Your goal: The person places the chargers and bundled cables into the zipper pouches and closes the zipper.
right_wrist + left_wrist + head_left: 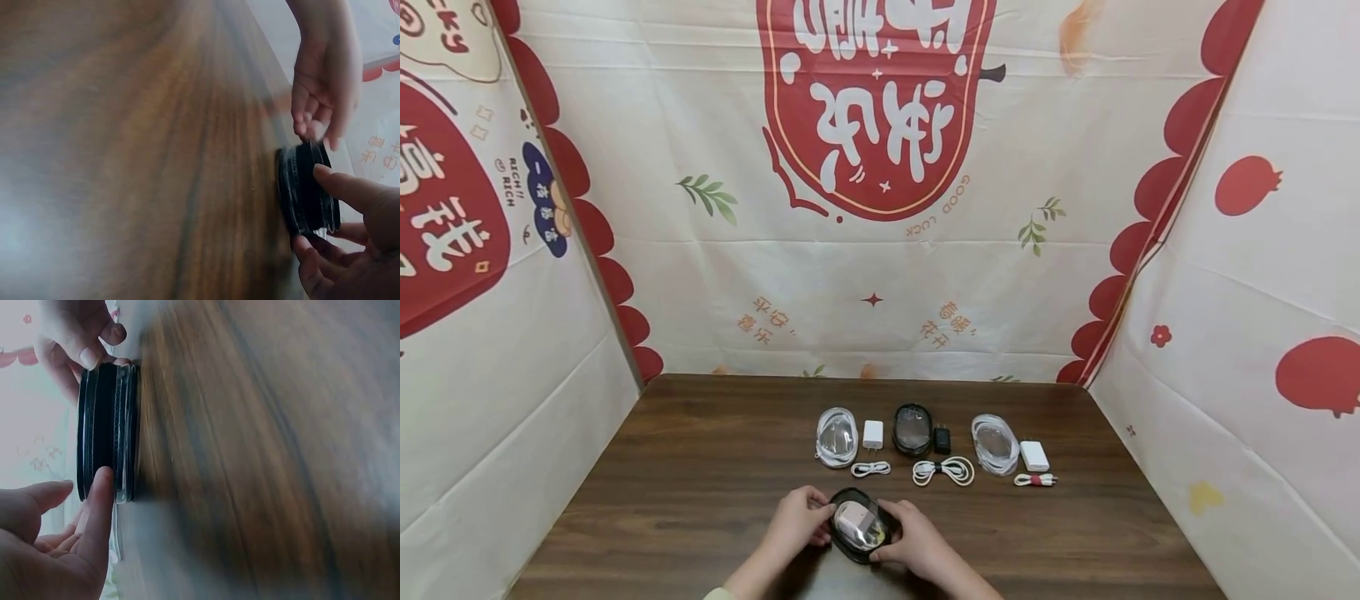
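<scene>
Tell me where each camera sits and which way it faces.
Head: on the person's head, facing forward and down over the table; left hand, right hand and forearms show.
Left wrist: on that wrist, facing the held black case side-on; both hands show.
Right wrist: on that wrist, facing the case's other side; both hands show.
Both wrist views share the case and table.

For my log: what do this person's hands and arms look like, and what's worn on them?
Both hands, left hand and right hand, are bare: no gloves, and no rings to be seen. A small edge of a pale, yellowish-green sleeve shows on the left arm; the visible part of the right arm is uncovered.
</scene>
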`<state>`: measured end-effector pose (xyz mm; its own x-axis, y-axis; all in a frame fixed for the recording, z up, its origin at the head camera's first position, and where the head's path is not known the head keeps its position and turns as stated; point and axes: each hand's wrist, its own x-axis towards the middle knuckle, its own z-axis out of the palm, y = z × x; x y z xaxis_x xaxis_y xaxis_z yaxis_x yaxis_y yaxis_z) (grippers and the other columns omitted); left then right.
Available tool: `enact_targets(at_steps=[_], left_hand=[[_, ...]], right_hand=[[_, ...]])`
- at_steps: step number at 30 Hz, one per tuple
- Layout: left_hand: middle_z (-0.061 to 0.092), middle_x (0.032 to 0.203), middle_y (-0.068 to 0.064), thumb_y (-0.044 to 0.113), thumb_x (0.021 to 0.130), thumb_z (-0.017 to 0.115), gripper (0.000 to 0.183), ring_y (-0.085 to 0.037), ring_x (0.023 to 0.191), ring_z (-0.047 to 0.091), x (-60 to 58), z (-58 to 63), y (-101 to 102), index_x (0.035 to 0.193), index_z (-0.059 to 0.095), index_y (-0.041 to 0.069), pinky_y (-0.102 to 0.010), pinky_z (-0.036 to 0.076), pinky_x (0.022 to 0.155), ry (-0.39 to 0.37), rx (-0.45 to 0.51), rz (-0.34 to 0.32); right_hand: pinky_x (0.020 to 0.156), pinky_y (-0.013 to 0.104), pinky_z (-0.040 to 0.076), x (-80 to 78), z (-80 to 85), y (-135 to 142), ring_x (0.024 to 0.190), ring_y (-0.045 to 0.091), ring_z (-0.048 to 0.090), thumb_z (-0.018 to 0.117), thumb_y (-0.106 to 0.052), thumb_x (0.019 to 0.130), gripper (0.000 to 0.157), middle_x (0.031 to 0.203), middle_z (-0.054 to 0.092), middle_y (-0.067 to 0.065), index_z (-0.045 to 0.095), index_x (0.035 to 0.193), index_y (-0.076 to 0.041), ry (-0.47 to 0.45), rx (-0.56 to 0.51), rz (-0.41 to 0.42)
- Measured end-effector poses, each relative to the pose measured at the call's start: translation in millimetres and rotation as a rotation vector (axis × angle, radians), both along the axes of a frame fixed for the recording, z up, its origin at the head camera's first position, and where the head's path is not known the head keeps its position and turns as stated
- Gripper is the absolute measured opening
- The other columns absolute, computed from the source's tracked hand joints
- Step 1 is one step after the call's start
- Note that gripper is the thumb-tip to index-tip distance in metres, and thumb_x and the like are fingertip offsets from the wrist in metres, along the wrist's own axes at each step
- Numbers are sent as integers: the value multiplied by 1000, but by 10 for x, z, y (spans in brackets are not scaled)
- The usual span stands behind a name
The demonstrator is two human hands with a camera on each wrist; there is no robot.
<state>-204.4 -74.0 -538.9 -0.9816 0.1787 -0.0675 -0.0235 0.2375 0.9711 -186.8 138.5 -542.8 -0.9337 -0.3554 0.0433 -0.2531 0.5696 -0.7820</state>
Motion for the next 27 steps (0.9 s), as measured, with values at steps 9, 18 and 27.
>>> enact_targets(at_steps=[9, 18, 27], left_hand=[[59, 63, -12, -4, 81, 56, 25, -20, 49, 60, -65, -34, -192, 101, 48, -16, -32, 52, 48, -66, 78, 91], [59, 63, -12, -5, 82, 53, 28, -20, 50, 60, -123, -2, -401, 107, 48, -16, -33, 52, 49, -77, 82, 210], [58, 64, -15, -8, 80, 50, 29, -21, 50, 60, -244, -34, -684, 108, 48, -16, -32, 53, 50, -84, 108, 366]], right_hand=[[52, 22, 43, -198, -26, -183, 61, 10, 49, 80, -7, 58, 56, 90, 57, 7, 53, 106, 0, 28, -124, -75], [52, 22, 42, -234, -46, -448, 59, 8, 49, 77, -7, 63, 32, 82, 59, 3, 59, 89, -5, 50, -154, -178], [57, 20, 44, -228, -42, -713, 65, 7, 53, 70, -8, 72, 22, 87, 62, 4, 64, 93, -3, 66, -178, -142]])
